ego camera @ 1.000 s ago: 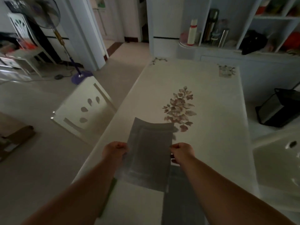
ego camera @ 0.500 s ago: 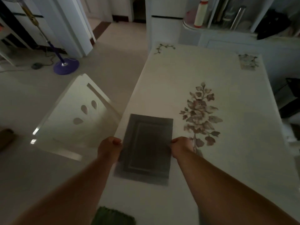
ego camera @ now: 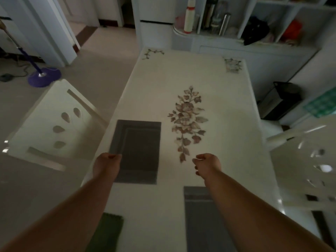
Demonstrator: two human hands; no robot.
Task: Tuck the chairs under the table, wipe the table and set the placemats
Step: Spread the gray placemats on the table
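placemat (ego camera: 140, 148) lengthwise along table (ego camera: 181, 73) | left hand (ego camera: 106, 166) on edge, grip unclear | right hand (ego camera: 207, 165) empty, loose

1. Table (ego camera: 209, 84): long, white, with a floral print down its middle.
2. Dark grey placemat (ego camera: 138, 148): rectangular, lying flat at the table's left edge.
3. Second grey placemat (ego camera: 196, 215): flat, nearer, right of centre, partly hidden.
4. Left chair (ego camera: 45, 115), right chair (ego camera: 305, 160): white with leaf-shaped cutouts, just beside the table's long sides.
5. Green cloth (ego camera: 107, 231): at the near left.

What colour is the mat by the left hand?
The placemat is dark grey, with a darker rectangle framed inside it. The head view shows it.
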